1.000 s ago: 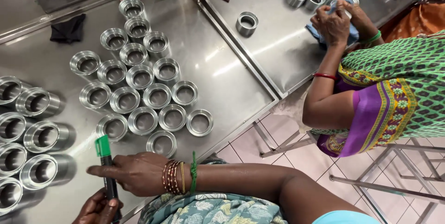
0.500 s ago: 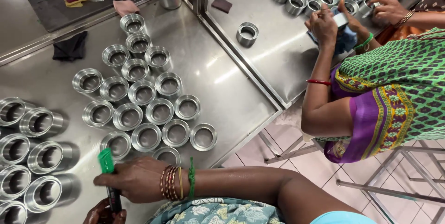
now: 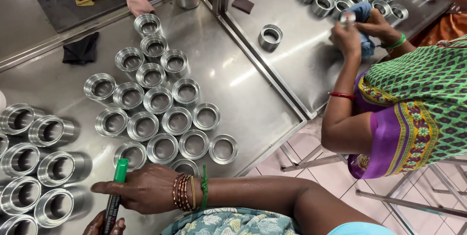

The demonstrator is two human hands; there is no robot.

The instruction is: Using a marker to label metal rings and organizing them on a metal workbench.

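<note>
1. A steel table [image 3: 233,77] with a reflective top is seen in front; a second steel table [image 3: 301,55] is butted against its right edge.
2. Upright metal rings [image 3: 158,101] are clustered in rows on the near table.
3. Taller metal cylinders [image 3: 48,167] are laid at its left side.
4. A black cloth [image 3: 81,49] and a pink cloth [image 3: 140,6] are placed near its far edge.
5. One lone ring [image 3: 270,36] is set on the second table.

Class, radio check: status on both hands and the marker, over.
Right hand and left hand both gripping green-capped marker. Upright steel rings just beyond. Co-worker's hands wiping at next table, clear.
</note>
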